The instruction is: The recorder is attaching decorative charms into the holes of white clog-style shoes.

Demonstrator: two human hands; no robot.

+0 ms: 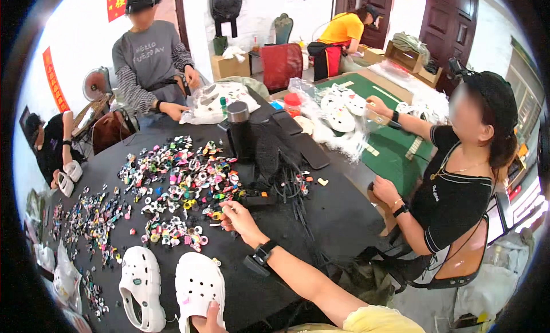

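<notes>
At the near edge, my left hand (211,320) grips a white clog (200,275), fingers inside its opening and thumb on top. This clog has round holes, a small pink charm and another charm at its toe. Beside it on the left lies a second white clog (141,287) with several small dark charms. My right hand (243,223), wearing a black wrist strap, reaches to the right edge of a large heap of colourful shoe charms (183,184). Its thumb and fingers are drawn together; whatever they hold is too small to make out. A yellow charm lies close to the fingertips.
A dark bottle (238,129), phones (311,151) and black cords (298,210) lie beyond my right hand. More charms (91,224) spread leftward. Co-workers sit or stand around the black table; one at right is beside a green mat (395,167) with bagged white clogs (342,118).
</notes>
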